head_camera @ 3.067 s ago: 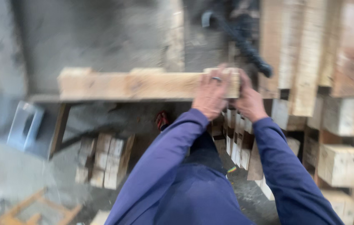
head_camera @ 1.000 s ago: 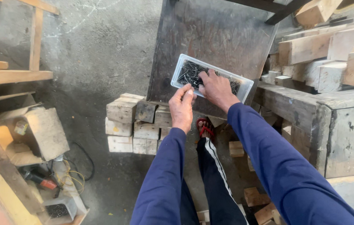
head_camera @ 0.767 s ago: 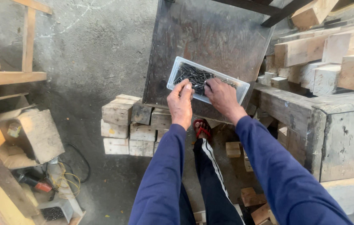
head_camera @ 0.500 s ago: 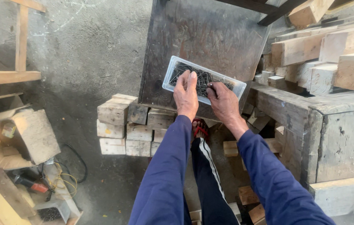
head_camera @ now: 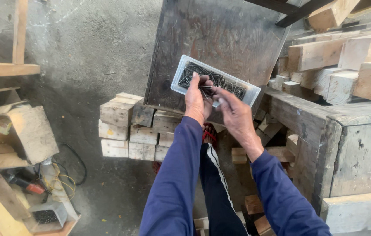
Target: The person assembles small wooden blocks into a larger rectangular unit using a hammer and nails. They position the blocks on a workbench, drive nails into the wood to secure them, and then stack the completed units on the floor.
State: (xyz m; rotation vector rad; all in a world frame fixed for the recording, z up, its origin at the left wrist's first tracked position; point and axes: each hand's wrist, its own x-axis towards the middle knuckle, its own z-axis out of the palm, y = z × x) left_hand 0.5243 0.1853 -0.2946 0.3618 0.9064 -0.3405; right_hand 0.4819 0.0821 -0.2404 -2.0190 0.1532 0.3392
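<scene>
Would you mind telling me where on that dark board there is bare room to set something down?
The dark board is bare above the clear tray of nails, up to the top edge, and left of the tray. It is crowded at the tray, where the left hand and right hand work, and among the timber offcuts on the right.

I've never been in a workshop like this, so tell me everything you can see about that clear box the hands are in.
The clear box is a shallow, rectangular tray of see-through plastic with rounded corners and no lid on it. It lies flat, turned at a slant, on a dark worn wooden board. Dark nails cover its bottom. The left hand reaches into it, fingers among the nails; the right hand hovers over its near edge.
</scene>
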